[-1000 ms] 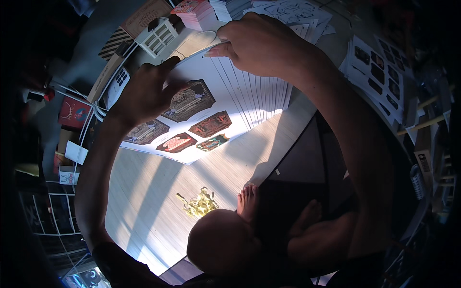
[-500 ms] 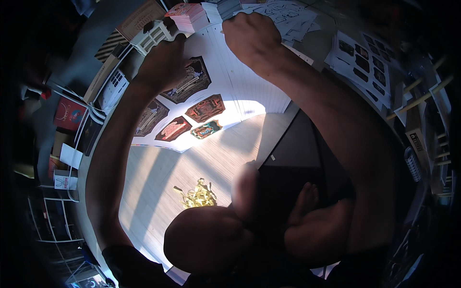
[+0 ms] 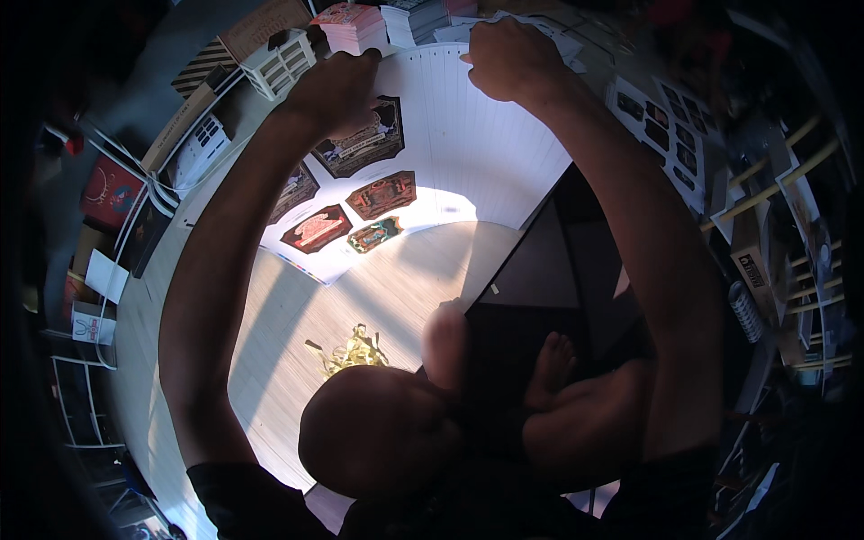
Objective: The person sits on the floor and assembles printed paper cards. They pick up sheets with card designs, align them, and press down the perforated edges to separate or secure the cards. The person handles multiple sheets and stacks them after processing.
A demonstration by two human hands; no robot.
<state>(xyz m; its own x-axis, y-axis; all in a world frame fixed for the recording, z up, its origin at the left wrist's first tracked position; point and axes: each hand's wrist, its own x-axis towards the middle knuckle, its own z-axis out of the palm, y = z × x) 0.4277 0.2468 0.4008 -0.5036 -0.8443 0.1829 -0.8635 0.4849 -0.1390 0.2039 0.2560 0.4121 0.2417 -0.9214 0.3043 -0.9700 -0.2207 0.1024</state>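
A: What's the right hand got, on your feed?

B: I see the right hand (image 3: 515, 61) curled in, closed on the sheets (image 3: 434, 135) at their far edge.

A: And the left?

B: The left hand (image 3: 335, 90) is bent over the far left part of the sheets. Its fingertips are lost in shadow and blur, so I can't tell whether it grips or only rests there.

A: Where do the sheets lie?

B: On the far half of the table (image 3: 270, 387), fanned so their edges step away to the right. I can make out labels (image 3: 382, 195) on the top one, some dark, one red, one edged in teal (the sun falls hard on the nearest of them).

A: Further out?

B: Past the sheets' far edge I have a white crate (image 3: 280, 65) near the left hand, then a red and white stack (image 3: 351, 31). Toward the table's near edge, gold strips (image 3: 355, 349) lie just beyond the left knee (image 3: 378, 432). Out past the right forearm (image 3: 621, 189) I see loose prints (image 3: 657, 135).
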